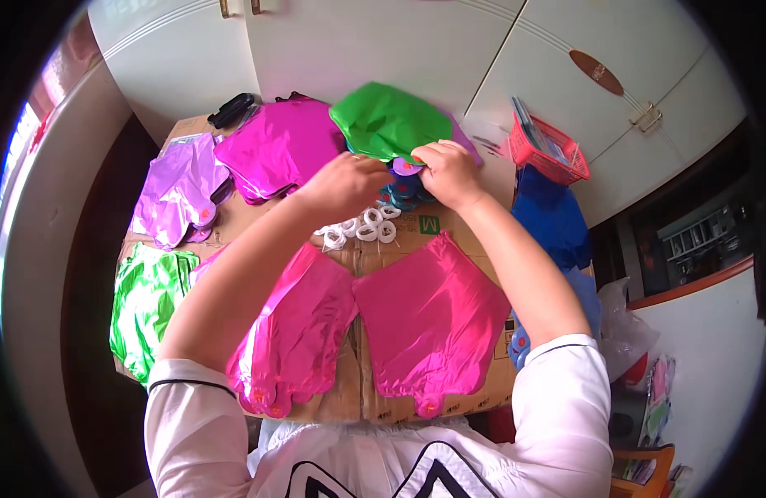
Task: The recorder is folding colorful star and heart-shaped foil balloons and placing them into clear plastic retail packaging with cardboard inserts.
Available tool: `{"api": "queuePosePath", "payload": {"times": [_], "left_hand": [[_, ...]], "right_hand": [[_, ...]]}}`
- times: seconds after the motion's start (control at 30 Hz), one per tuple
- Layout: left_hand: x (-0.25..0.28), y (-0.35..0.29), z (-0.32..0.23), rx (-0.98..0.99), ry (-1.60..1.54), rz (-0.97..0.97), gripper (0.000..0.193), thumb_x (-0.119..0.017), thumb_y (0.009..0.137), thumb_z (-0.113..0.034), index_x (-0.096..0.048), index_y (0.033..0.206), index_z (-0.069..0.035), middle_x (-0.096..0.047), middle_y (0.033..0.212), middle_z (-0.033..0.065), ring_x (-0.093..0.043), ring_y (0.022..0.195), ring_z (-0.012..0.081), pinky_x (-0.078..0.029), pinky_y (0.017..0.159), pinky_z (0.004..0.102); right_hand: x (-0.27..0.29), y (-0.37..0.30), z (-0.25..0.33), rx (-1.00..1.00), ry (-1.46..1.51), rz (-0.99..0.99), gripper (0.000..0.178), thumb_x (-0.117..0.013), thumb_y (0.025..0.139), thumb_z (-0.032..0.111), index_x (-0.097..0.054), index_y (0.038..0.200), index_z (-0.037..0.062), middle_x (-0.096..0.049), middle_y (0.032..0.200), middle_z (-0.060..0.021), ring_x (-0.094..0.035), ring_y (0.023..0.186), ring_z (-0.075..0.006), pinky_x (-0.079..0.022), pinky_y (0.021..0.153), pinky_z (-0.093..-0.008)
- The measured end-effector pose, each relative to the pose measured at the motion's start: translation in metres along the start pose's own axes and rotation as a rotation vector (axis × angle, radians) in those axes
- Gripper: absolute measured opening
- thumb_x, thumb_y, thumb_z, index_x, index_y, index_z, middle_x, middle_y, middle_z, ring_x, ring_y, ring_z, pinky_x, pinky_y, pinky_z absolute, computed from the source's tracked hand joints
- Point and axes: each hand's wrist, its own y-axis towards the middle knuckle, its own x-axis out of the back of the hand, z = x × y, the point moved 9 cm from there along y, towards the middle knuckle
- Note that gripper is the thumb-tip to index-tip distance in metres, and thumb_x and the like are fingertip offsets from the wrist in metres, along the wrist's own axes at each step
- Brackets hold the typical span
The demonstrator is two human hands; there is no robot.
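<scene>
Green foil [391, 120] lies beyond right fingers [432, 153] pinching its edge; what the left fingers [373, 166] hold is unclear.

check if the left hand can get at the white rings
Probably yes: the white rings lie in the open on the cardboard, close by the left hand, and nothing visible blocks them.

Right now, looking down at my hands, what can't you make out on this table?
All in the head view:
- What the left hand grips, if anything: the back of that hand hides it.
- Most of the teal bundle: the green foil and right hand cover it.
- Part of the crinkled pink foil: behind the left forearm.
- The basket's bottom: hidden by its wall.
</scene>
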Motion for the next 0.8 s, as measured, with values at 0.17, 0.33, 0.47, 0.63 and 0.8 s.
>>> {"api": "queuePosePath", "payload": {"times": [0.17,0.33,0.47,0.63,0.8], "left_hand": [[-0.042,0.008,0.002,0.015,0.035,0.186,0.032,-0.064,0.082,-0.011,-0.064,0.114,-0.005,-0.064,0.114,0.011,-0.062,0.105,0.0288,-0.048,0.091,0.0404],[-0.036,0.003,0.008,0.0,-0.051,-0.001,0.027,-0.058,0.082,-0.009,-0.067,0.108,-0.006,-0.067,0.106,0.0105,-0.065,0.095,0.0292,-0.051,0.085,0.04],[-0.034,0.01,0.022,0.165,-0.27,-0.002,0.017,-0.062,0.082,-0.008,-0.07,0.096,-0.004,-0.069,0.096,0.0128,-0.067,0.086,0.0308,-0.054,0.079,0.0393],[-0.037,0.013,0.039,0.287,-0.446,-0.002,0.015,-0.067,0.084,-0.011,-0.072,0.095,-0.002,-0.069,0.092,0.0126,-0.067,0.083,0.0271,-0.053,0.077,0.0358],[-0.039,0.015,0.044,0.377,-0.453,0.017,0.015,-0.069,0.082,-0.005,-0.071,0.096,0.0,-0.07,0.092,0.0128,-0.068,0.084,0.0271,-0.054,0.076,0.0348]], "right_hand": [[0.006,0.004,-0.028,-0.293,0.064,0.04,0.009,-0.066,0.079,0.015,-0.069,0.085,0.0092,-0.068,0.075,-0.0115,-0.066,0.072,-0.0318,-0.053,0.064,-0.0409],[-0.003,0.006,-0.027,-0.397,0.161,0.179,0.012,-0.065,0.082,0.017,-0.072,0.091,0.0114,-0.069,0.081,-0.015,-0.068,0.075,-0.0338,-0.054,0.064,-0.043],[-0.021,-0.013,-0.032,-0.348,0.269,0.181,0.021,-0.063,0.078,0.01,-0.073,0.095,0.0122,-0.07,0.087,-0.0156,-0.068,0.077,-0.0356,-0.054,0.066,-0.043],[-0.03,-0.023,-0.041,-0.587,0.442,0.26,0.015,-0.067,0.083,0.017,-0.074,0.093,0.0092,-0.069,0.079,-0.0151,-0.069,0.072,-0.0302,-0.053,0.064,-0.0383],[-0.028,-0.023,-0.037,-0.599,0.418,0.252,0.015,-0.068,0.084,0.02,-0.074,0.093,0.0085,-0.069,0.077,-0.0148,-0.069,0.071,-0.0288,-0.052,0.064,-0.0375]]}}
